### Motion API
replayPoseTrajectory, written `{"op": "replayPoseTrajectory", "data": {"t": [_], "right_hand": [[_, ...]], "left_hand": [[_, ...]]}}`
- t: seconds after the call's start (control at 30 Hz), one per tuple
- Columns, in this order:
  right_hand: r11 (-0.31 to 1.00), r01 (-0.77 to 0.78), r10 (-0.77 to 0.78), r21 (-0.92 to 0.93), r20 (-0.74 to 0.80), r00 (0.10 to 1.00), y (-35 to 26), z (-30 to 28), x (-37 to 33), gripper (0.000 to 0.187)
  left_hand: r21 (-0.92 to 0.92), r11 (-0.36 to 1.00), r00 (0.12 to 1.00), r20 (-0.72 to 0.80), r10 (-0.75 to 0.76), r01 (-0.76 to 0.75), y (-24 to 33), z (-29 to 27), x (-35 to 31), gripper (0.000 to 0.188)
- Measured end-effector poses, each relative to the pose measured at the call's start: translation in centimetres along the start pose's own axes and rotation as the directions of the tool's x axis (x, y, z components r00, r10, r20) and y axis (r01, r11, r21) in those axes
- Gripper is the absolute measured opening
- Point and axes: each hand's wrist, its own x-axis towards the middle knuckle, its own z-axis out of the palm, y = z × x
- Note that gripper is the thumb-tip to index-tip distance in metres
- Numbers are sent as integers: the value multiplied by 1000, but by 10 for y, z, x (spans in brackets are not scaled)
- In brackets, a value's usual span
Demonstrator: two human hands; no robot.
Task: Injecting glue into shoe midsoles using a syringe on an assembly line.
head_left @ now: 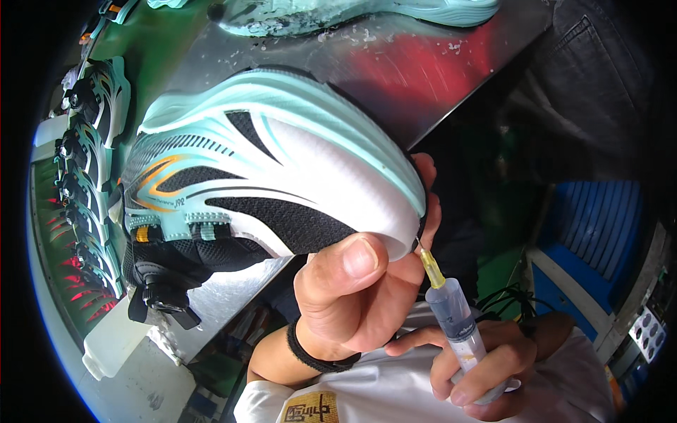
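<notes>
A mint, white and black sneaker (317, 148) hangs on its side in front of me, its sole turned up and away and its toe at the right. My left hand (352, 303), with a black band at the wrist, grips it by the toe, thumb on the near face and fingers behind. Between the fingers of my right hand (497, 359) is a syringe (455, 310) with a yellow needle hub and some fluid in its barrel. The thin needle points up at the sole edge by the toe; whether it touches is too small to tell.
Behind the sneaker is a metal tabletop (423, 84) with white flecks, and a mint shoe sole (451, 10) lies on it. Several similar sneakers (88, 183) line the left. A whitish plastic container (116, 338) stands lower left. Dark trousers of another person (592, 92) show at upper right.
</notes>
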Motion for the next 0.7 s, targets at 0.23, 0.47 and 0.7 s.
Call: {"op": "replayPoseTrajectory", "data": {"t": [0.23, 0.47, 0.7], "right_hand": [[955, 74, -70, -286, 25, 997, 18, 3, -4, 37], [883, 217, -203, -416, 78, 976, 41, -2, -2, 30], [842, 241, -226, -482, 92, 970, 35, -2, 0, 28]], "left_hand": [[17, 1000, 1000, -30, 5, -5, 3, 10, 1, 53], [173, 979, 994, -4, 108, -106, 1, 18, -3, 52], [-117, 989, 989, 104, 105, -93, -5, 20, -2, 50]]}}
